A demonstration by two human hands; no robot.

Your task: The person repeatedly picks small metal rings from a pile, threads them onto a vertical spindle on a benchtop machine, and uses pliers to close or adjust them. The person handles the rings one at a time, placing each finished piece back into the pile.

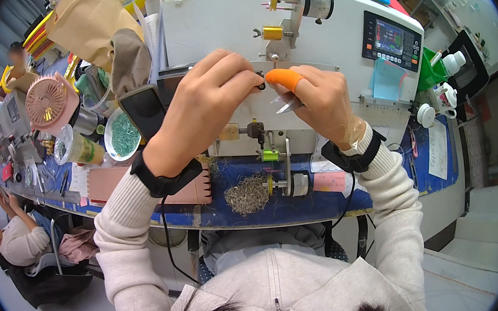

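A white coil winding machine lies before me, with a control panel (pixel 390 41) at its right. My left hand (pixel 218 87) is at the machine's middle, its thumb and fingertips at a small dark fitting (pixel 260 80); whether they grip it is unclear. Just right of it, my right hand (pixel 316 97) wears an orange finger cot and holds a pair of small metal scissors or tweezers (pixel 289 104), mostly hidden in the palm. Above stand a gold roller (pixel 273 33) and a motor-like cylinder (pixel 318 2). Below, a green spool (pixel 270 155) sits near a tangle of fine wire (pixel 247 194).
At the left are a phone (pixel 142 111), a bowl of green wire bits (pixel 122 134), a plastic cup (pixel 82 147) and a pink fan (pixel 47 102). A pink board (pixel 114 184) lies on the blue mat. Cables hang from both wrist straps. Other people sit at the far left.
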